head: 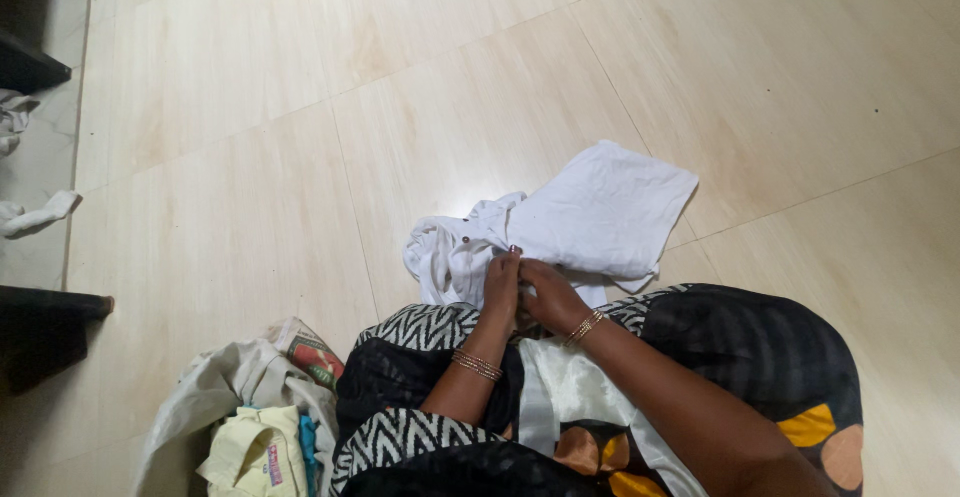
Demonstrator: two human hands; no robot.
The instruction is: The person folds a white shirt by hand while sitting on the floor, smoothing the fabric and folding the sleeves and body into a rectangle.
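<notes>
Head view: left hand (503, 279) and right hand (547, 295), fingers closed on white shirt (600, 212) edge, tiled floor (250, 157). Risk: bunched cloth near buttons may slip free, likely spoiling the fold.

A cream cloth bag (215, 392) slumps open on the pale tiled floor (250, 137) at lower left, just beside the seated person's knee. A red-and-green printed package (312, 355) pokes from its upper edge. On the pale yellow folded garment (255, 454) inside the bag sits a small upright printed label (272, 464) in pink and blue.
</notes>
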